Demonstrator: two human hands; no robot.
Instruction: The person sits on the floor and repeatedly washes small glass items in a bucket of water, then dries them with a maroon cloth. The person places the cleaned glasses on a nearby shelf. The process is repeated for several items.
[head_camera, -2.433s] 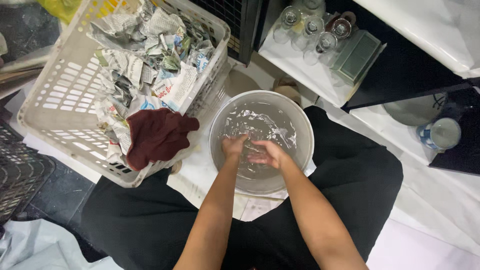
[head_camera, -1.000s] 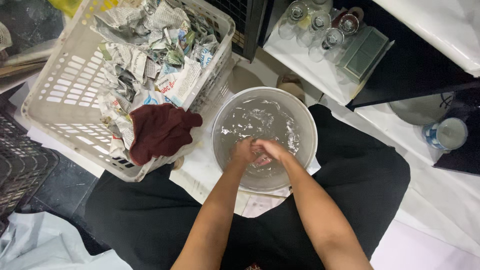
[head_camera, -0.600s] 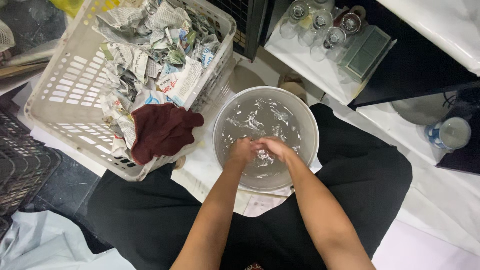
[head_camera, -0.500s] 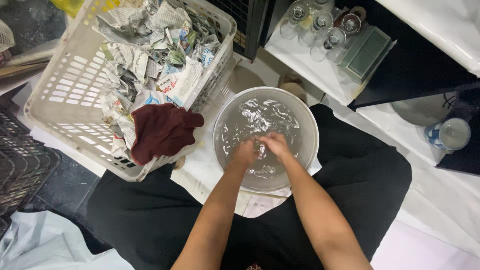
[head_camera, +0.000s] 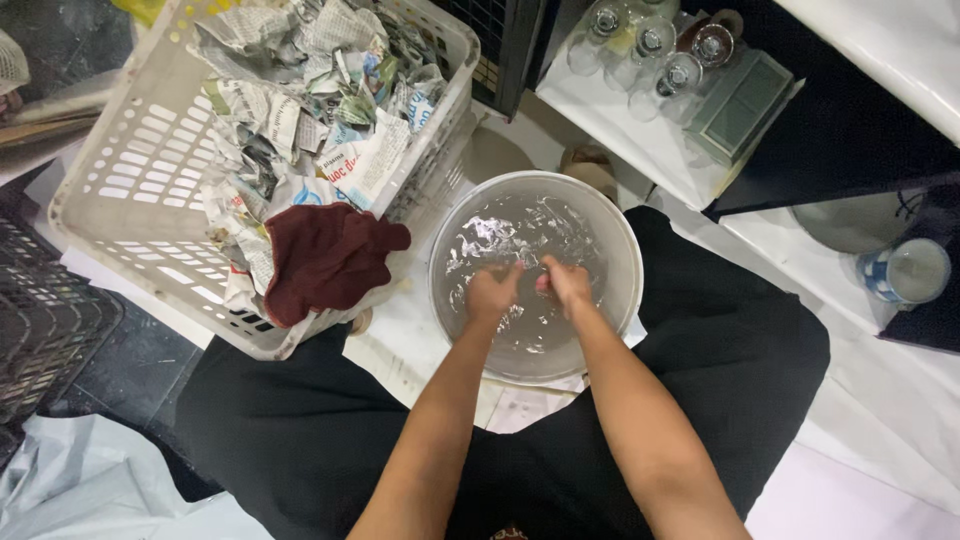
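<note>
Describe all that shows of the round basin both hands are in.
The basin is round, pale grey and looks like plastic, with a smooth rolled rim. It sits upright on the white floor sheet between the person's knees, beside the white basket. It holds clear, rippling water that glints. The left hand and right hand are both dipped in, close together near the middle; whether they hold anything under the water cannot be told.

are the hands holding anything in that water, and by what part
It cannot be told. Both the left hand and right hand are curled in the rippling water of the round basin, close together; glare hides anything between them.
</note>
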